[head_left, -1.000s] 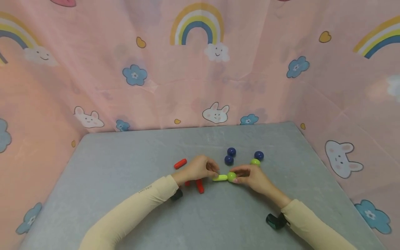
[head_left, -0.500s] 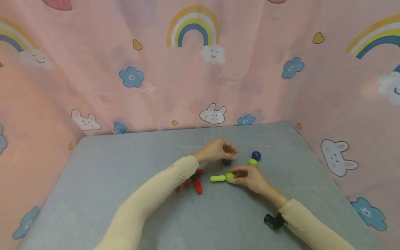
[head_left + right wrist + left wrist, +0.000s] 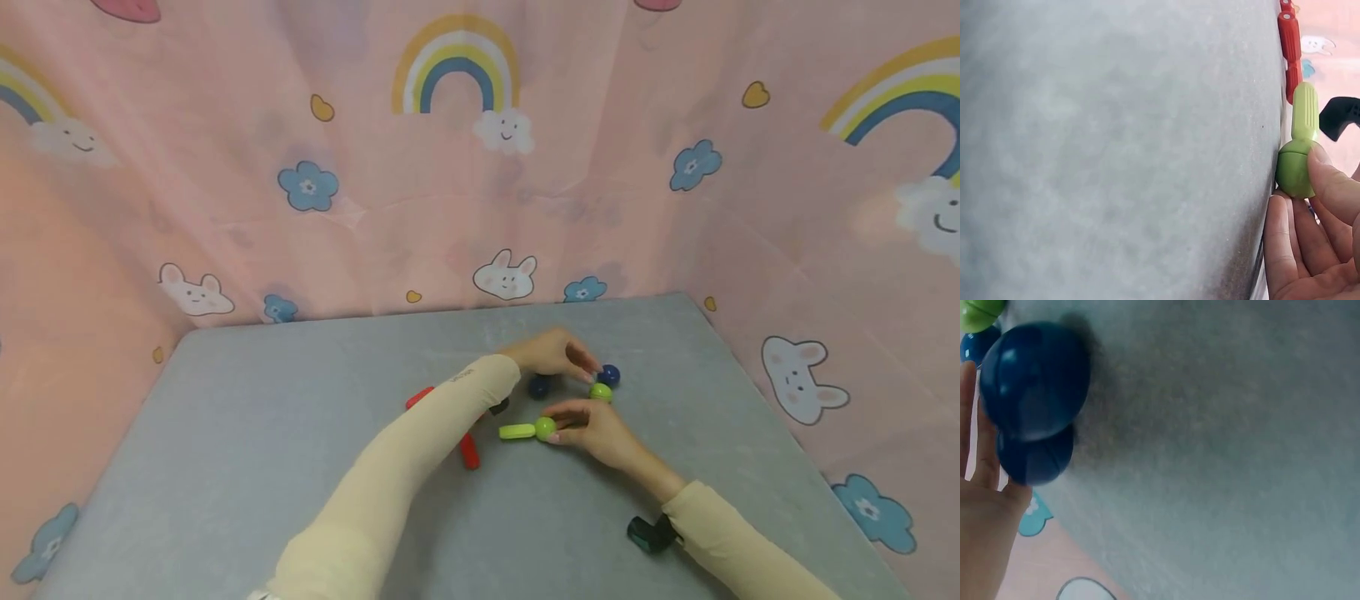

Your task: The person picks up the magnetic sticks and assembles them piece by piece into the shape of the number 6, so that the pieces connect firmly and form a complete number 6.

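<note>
In the head view, the right hand [image 3: 602, 435] pinches a green ball [image 3: 546, 428] joined to a light-green stick [image 3: 517, 432], low over the tabletop [image 3: 262, 433]; the stick's long axis points to 9 o'clock. A second green ball [image 3: 601, 392] lies at 2 o'clock from the held one. The left hand [image 3: 558, 354] is nearer to it: fingers loosely extended, grasping nothing visible, tips just beside that ball at 4 o'clock; contact is unclear. A blue ball [image 3: 610, 376] sits at its 1 o'clock, a red stick [image 3: 469, 451] at the light-green stick's 8 o'clock.
</note>
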